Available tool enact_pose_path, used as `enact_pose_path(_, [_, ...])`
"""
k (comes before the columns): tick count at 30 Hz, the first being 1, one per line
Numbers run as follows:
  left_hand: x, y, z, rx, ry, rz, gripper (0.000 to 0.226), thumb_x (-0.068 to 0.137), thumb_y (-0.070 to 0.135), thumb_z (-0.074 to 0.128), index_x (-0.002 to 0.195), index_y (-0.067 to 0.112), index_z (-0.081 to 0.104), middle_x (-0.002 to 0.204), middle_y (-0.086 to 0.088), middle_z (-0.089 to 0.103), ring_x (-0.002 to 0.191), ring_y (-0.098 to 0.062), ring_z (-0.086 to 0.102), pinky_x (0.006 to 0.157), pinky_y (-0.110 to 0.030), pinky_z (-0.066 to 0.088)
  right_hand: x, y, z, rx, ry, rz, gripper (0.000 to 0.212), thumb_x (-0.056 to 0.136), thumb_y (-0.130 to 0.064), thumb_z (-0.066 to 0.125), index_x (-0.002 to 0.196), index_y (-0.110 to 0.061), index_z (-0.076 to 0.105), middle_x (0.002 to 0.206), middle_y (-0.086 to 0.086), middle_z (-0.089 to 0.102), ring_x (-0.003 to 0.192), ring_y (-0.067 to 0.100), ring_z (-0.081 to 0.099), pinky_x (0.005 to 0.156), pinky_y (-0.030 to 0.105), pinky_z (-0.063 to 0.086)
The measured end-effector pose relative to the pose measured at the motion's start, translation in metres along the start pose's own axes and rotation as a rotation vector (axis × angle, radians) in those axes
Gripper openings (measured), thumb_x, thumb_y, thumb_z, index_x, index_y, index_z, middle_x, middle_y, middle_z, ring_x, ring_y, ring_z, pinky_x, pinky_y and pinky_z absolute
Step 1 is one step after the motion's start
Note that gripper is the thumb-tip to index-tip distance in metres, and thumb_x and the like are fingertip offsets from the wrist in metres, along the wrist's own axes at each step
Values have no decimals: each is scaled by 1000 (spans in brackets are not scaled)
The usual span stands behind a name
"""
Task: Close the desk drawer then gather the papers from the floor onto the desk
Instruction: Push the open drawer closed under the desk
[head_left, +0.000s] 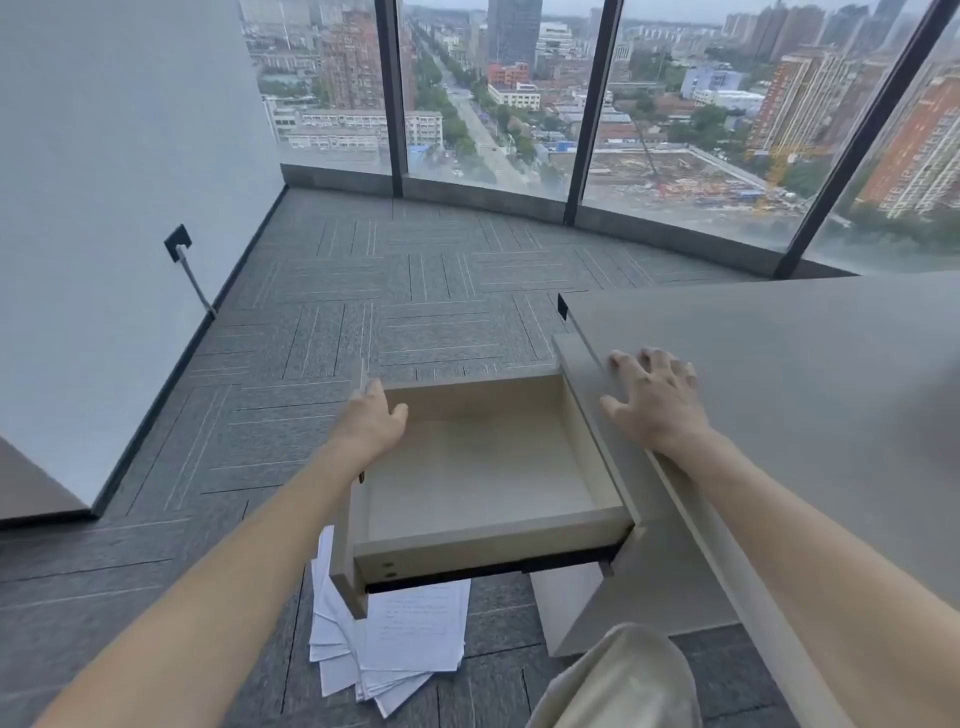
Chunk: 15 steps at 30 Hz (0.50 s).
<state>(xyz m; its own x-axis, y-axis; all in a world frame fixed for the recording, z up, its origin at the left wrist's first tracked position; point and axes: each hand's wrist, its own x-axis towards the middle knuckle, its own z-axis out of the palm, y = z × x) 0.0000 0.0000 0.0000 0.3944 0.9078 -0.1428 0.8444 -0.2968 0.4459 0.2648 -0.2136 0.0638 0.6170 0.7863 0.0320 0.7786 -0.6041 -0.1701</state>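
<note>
The desk drawer stands pulled far out to the left of the grey desk; its pale wood inside holds nothing. My left hand rests on the top edge of the drawer's grey front panel, thumb inside, fingers over the outer face. My right hand lies flat on the desk top near its left edge, fingers spread, holding nothing. A fanned pile of printed white papers lies on the carpet under the drawer, partly hidden by it.
Grey patterned carpet spreads ahead to floor-to-ceiling windows. A white wall with a socket and cable runs along the left. My knee in pale cloth shows at the bottom, beside the desk's side panel.
</note>
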Motion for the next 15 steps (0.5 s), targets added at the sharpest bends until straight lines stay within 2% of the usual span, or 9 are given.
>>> enact_pose_path(3, [1,-12,5,-106,69,-74,62,96,36,44,144,-1,34,146,-25,38,132,-39,42,105,-47,40,2,1,-2,-23,37,3,59,87,-45,54,143,-27,43,149,17,37,141,37,28,120,50,13])
enact_pose_path(6, [-3,-16,3,-238,175,-175,44,98,23,39,130,-7,44,135,-27,47,121,-42,49,91,-43,41,0,2,0,-5,31,6,60,86,-45,55,142,-27,44,149,16,38,141,37,29,119,50,14])
enact_pose_path(8, [0,-25,-1,-330,164,-268,35,96,12,39,121,-8,54,127,-27,57,116,-41,54,84,-38,40,0,2,0,2,35,7,60,85,-45,56,141,-28,45,148,16,39,140,37,30,119,50,15])
enact_pose_path(10, [10,-45,0,-421,115,-321,33,87,6,46,111,-1,68,119,-21,67,110,-38,61,87,-36,49,0,2,-1,4,44,4,59,84,-45,57,140,-27,46,146,15,41,139,37,32,118,50,17])
enact_pose_path(11, [15,-53,1,-477,105,-326,34,82,4,48,105,4,72,114,-18,71,105,-36,65,90,-40,53,1,2,-1,5,48,2,59,84,-44,57,139,-27,47,146,15,41,139,37,32,118,49,17])
enact_pose_path(13, [15,-61,3,-594,93,-327,34,79,-3,48,98,9,73,101,-15,74,93,-32,68,88,-49,57,0,1,1,9,57,3,60,83,-43,58,140,-27,48,144,15,42,139,36,32,119,49,16])
enact_pose_path(15, [8,-60,3,-682,77,-336,36,84,-8,46,105,9,70,95,-13,70,85,-29,64,83,-46,56,0,1,1,13,64,5,60,82,-42,58,140,-28,48,144,15,42,139,36,32,120,50,15])
